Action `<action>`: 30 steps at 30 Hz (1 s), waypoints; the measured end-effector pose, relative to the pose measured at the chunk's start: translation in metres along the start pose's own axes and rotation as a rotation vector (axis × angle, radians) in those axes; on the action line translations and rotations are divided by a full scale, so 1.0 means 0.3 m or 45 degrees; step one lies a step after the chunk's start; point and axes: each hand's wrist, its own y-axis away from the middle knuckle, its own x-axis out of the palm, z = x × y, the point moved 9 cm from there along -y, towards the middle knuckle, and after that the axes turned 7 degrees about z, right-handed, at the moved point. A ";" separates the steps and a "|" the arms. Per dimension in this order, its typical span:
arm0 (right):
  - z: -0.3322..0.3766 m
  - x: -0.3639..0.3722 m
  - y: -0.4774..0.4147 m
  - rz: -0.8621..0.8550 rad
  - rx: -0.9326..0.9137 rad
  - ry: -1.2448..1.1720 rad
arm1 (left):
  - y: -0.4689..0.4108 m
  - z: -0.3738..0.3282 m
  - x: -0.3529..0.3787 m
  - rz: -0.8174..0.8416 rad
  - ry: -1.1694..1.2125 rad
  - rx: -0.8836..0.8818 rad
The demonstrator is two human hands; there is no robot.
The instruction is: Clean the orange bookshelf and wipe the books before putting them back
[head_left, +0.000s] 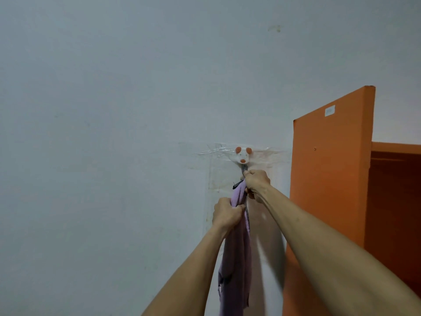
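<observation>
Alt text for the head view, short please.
Both hands grip a lilac cloth hanging from an animal-shaped wall hook: right hand at the top by the hook, left hand lower down. An orange bookshelf stands to the right.

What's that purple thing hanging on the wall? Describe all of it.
It is a lilac cloth, soft and towel-like, with grey edging, hanging from a mouse-shaped wall hook. It droops bunched in a long narrow drape against the pale wall, left of the orange bookshelf, its lower end out of frame. The left hand grips its upper part; the right hand pinches its top just under the hook.
</observation>
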 end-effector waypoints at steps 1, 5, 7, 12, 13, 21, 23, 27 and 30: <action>-0.002 0.002 -0.009 0.002 -0.006 0.010 | -0.004 0.005 0.001 0.004 -0.006 -0.006; 0.000 0.014 -0.033 0.019 -0.036 0.028 | -0.024 0.018 0.005 0.005 -0.023 -0.016; -0.003 0.023 -0.050 0.014 -0.038 0.018 | -0.035 0.025 0.006 0.000 -0.032 -0.023; -0.013 0.032 -0.072 0.004 0.027 0.047 | -0.056 0.039 0.007 -0.002 -0.057 -0.035; -0.015 0.033 -0.076 -0.001 0.032 0.064 | -0.058 0.043 0.007 0.002 -0.065 -0.038; -0.066 0.043 -0.055 0.013 0.153 0.065 | -0.055 0.104 0.022 0.017 -0.109 -0.066; -0.065 0.045 -0.034 0.029 0.153 0.047 | -0.053 0.119 0.025 0.011 -0.099 -0.075; -0.063 0.035 0.032 0.023 0.125 -0.002 | -0.035 0.149 0.047 0.038 -0.061 -0.070; -0.084 0.028 0.110 0.012 0.113 0.004 | 0.002 0.191 0.075 0.122 0.020 -0.062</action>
